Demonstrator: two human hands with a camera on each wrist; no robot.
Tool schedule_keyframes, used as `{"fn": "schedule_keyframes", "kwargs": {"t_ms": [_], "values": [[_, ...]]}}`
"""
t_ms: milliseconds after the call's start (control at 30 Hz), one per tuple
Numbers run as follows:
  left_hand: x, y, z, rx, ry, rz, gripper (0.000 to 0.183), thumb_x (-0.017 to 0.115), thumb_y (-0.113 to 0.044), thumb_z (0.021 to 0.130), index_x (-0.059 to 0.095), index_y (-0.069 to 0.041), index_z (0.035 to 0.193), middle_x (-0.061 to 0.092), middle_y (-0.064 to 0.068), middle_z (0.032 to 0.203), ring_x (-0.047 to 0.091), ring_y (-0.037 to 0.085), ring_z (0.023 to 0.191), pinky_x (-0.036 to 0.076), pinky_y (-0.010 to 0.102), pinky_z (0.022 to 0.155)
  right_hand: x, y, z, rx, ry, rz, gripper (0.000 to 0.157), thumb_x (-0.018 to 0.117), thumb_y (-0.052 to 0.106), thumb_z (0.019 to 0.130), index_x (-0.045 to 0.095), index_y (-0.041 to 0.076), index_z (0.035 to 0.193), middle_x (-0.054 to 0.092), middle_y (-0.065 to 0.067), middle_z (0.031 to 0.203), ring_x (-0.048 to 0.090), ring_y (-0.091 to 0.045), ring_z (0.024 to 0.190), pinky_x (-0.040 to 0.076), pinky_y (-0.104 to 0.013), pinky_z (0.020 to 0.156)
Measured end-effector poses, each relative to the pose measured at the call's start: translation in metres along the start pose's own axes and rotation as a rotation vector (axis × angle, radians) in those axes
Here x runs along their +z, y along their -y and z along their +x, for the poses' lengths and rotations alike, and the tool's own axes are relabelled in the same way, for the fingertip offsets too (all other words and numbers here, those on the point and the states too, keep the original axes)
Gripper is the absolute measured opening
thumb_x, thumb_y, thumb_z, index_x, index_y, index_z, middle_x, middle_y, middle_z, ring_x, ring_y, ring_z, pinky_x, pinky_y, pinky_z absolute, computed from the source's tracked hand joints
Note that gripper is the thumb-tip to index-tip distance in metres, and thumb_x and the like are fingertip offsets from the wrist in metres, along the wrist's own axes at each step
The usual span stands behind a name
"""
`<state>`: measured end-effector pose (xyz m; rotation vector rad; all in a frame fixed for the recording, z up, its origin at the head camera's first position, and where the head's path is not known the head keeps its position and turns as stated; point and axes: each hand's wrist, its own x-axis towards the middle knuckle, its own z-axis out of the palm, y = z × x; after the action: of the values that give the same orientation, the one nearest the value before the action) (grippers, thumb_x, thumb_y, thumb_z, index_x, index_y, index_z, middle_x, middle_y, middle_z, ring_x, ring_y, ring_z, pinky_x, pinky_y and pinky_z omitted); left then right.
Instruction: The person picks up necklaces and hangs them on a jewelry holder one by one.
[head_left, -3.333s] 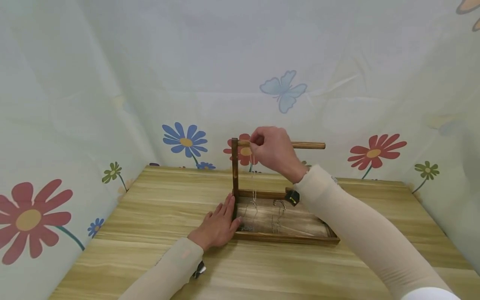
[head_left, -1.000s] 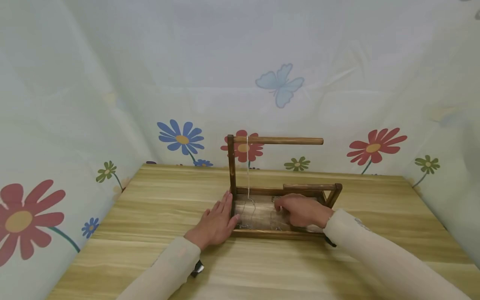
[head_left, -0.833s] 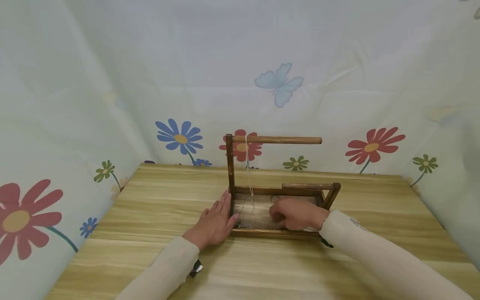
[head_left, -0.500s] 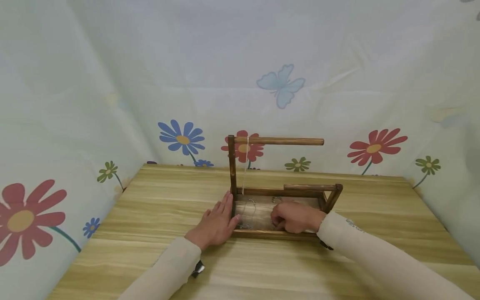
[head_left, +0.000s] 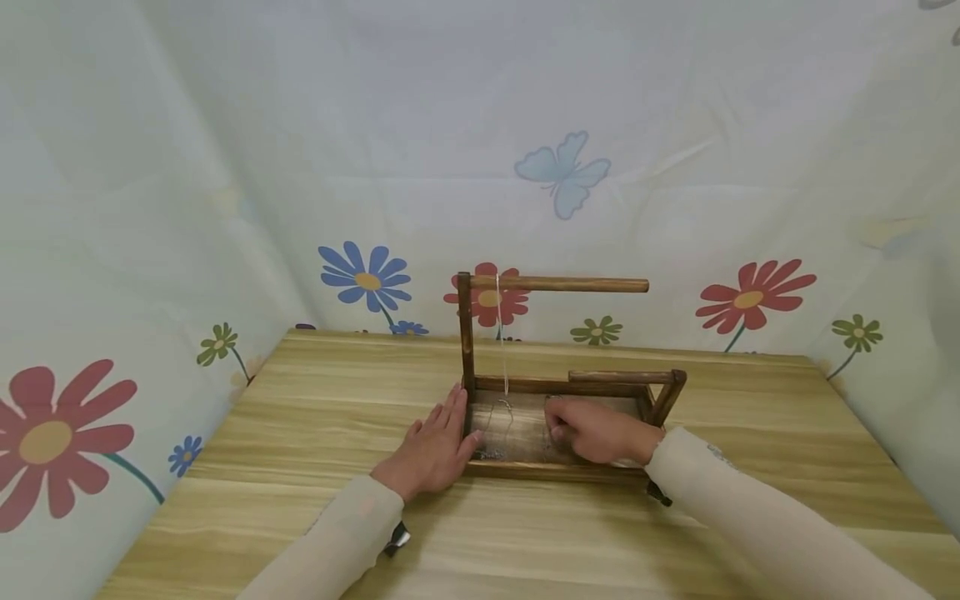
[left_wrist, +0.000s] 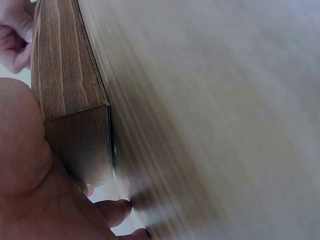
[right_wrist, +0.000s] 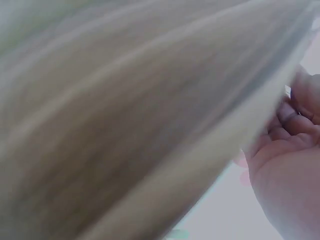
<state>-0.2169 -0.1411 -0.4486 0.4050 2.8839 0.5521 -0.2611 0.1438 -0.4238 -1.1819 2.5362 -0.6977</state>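
A dark wooden jewelry stand with a shallow tray base stands on the table. One thin, light necklace hangs from its upper bar. In the tray's left part lies a silver chain necklace. My left hand rests against the stand's left end, its fingers straight; the left wrist view shows the palm beside the wooden corner. Over the tray's middle, my right hand has its fingers curled and pinches a second chain necklace, mostly hidden by them. The right wrist view is blurred.
A shorter, lower bar juts from the stand's right post above the tray. Behind the wood-grain table hangs a cloth backdrop printed with flowers and a butterfly.
My right hand has come down from the upper bar, leaving a necklace hanging there, and moved into the tray. Lately its fingers shifted slightly toward the back; the hanging necklace sways. My left hand stays put.
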Motion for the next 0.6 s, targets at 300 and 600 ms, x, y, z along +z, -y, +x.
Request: {"fn": "schedule_keyframes", "kwargs": {"t_ms": [300, 600], "values": [[0.001, 0.000, 0.001, 0.003, 0.000, 0.005, 0.074, 0.036, -0.046, 0.112, 0.009, -0.007, 0.169, 0.004, 0.008, 0.178, 0.026, 0.042, 0.160, 0.024, 0.070, 0.123, -0.001, 0.006, -0.006, 0.014, -0.073, 0.240, 0.012, 0.055, 0.001, 0.105, 0.060, 0.006, 0.096, 0.060, -0.004, 0.088, 0.051, -0.008, 0.078, 0.045, -0.027, 0.073], [0.004, 0.002, 0.002, 0.007, -0.016, 0.003, 0.074, 0.036, -0.046, 0.112, 0.009, -0.007, 0.169, 0.005, 0.008, 0.178, 0.027, 0.042, 0.159, 0.025, 0.070, 0.123, -0.006, 0.011, -0.010, 0.055, -0.077, 0.456, 0.016, 0.056, 0.002, 0.104, 0.071, -0.005, 0.104, 0.066, -0.024, 0.100, 0.052, -0.009, 0.080, 0.048, -0.026, 0.074]]}}
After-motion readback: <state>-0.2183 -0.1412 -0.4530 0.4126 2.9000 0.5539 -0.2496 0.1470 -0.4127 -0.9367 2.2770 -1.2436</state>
